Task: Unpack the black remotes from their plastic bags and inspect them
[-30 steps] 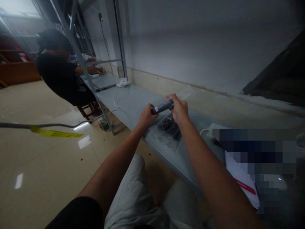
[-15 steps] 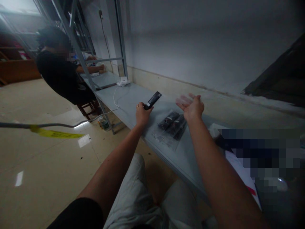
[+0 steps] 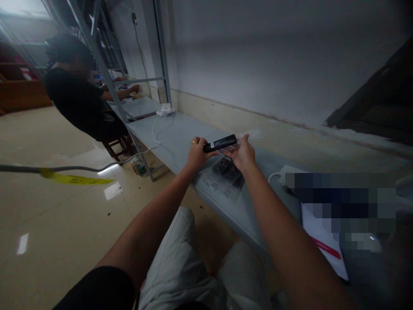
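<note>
My left hand (image 3: 196, 155) is closed around one end of a black, slim, oblong thing (image 3: 222, 143) with a small white label; its kind is unclear. Its other end reaches over to my right hand (image 3: 244, 157), whose fingers are on a clear plastic bag (image 3: 254, 134). The black thing's far end lies against this bag; whether it is inside I cannot tell. Just below both hands, black items in clear plastic bags (image 3: 226, 172) lie on the grey table (image 3: 180, 129). My right hand partly hides them.
A white power strip (image 3: 287, 174) and a white sheet with a red stripe (image 3: 325, 247) lie at the right. A white adapter (image 3: 165, 110) with a cord sits farther left. A metal frame (image 3: 109, 86) and a seated person (image 3: 74, 94) are beyond; a grey cable (image 3: 64, 169) crosses the left.
My hands have come together. The black thing has turned flatter and moved right, while my right hand has moved left and down with the clear bag.
</note>
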